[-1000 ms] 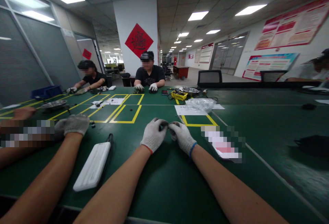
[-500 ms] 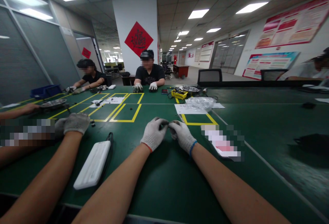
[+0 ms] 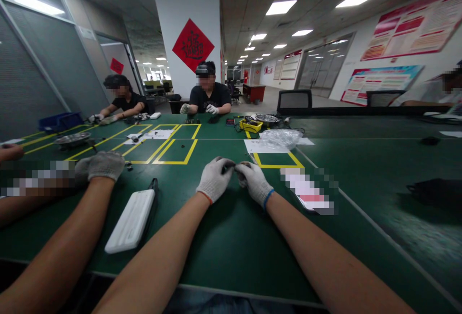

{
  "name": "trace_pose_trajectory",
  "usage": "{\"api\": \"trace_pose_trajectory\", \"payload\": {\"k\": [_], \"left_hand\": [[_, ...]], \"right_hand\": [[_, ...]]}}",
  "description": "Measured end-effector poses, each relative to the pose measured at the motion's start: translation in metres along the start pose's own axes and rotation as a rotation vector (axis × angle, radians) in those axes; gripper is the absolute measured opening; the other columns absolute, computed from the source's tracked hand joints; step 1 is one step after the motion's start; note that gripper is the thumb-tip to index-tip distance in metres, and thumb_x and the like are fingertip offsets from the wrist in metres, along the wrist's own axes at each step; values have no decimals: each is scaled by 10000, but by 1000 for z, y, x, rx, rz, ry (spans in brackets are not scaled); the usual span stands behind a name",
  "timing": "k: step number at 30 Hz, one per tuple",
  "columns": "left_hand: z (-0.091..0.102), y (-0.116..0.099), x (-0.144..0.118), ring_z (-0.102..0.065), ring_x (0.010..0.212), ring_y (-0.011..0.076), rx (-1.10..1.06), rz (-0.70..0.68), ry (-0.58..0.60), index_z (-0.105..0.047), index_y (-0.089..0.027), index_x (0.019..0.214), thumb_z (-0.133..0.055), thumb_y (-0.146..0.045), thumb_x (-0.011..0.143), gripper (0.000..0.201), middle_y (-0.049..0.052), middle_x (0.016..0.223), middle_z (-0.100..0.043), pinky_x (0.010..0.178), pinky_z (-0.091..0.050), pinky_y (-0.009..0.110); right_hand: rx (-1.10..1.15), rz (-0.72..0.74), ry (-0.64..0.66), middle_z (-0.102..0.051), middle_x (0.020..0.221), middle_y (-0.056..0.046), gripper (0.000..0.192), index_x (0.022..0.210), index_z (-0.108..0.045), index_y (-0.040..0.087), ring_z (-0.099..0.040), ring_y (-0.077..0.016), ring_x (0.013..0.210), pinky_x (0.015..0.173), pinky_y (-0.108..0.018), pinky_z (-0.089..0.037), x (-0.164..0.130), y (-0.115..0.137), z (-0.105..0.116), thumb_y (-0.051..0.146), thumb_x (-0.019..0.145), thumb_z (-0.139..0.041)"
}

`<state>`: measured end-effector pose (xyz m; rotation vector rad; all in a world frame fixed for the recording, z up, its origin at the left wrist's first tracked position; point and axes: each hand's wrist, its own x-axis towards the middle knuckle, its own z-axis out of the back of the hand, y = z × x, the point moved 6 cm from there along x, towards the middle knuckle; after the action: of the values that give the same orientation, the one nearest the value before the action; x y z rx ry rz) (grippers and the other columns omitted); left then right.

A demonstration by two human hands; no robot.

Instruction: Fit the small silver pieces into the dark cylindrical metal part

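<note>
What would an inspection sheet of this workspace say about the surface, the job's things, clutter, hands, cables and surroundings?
Surface: green table marked with yellow tape.
Job's things: too small and hidden between the left hand and right hand to identify.
Clutter: white slab-shaped device left of the left hand; clear plastic bag partly over white paper; yellow container farther back.
Hands: both gloved, fingers curled close together above the table; grip unclear.
Cables: dark cables around the yellow container.
Surroundings: neighbour's gloved hand at left; co-worker across the table; red diamond sign on the pillar.
</note>
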<state>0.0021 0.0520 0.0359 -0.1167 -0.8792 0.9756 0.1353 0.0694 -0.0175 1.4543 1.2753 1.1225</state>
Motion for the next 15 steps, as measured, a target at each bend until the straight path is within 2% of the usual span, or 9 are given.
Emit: {"api": "trace_pose_trajectory", "payload": {"k": [4,10,15], "left_hand": [[5,2,1,-710,905,185,-26,24,-44,-767,-213,965,-666,-168,884,136,43,946,-755,852,-574,303],[11,6,4,-708,894,180,-62,52,-78,-773,-208,955,-657,-180,892,134,44,948,-758,847,-574,301],[14,1,4,-703,899,177,-86,49,-89,-771,-204,966,-646,-184,898,144,46,955,-757,842,-566,294]], "right_hand": [[-65,54,-22,-447,487,60,318,655,-513,237,-377,-113,430,395,-263,-278,-3,5,1,493,635,-700],[-298,371,-56,-610,682,-3,151,721,-601,222,-548,-188,707,649,-302,-459,-9,25,3,346,650,-650],[-373,396,-49,-599,680,9,109,723,-574,234,-546,-196,726,671,-303,-454,-7,25,1,262,618,-586]]}}
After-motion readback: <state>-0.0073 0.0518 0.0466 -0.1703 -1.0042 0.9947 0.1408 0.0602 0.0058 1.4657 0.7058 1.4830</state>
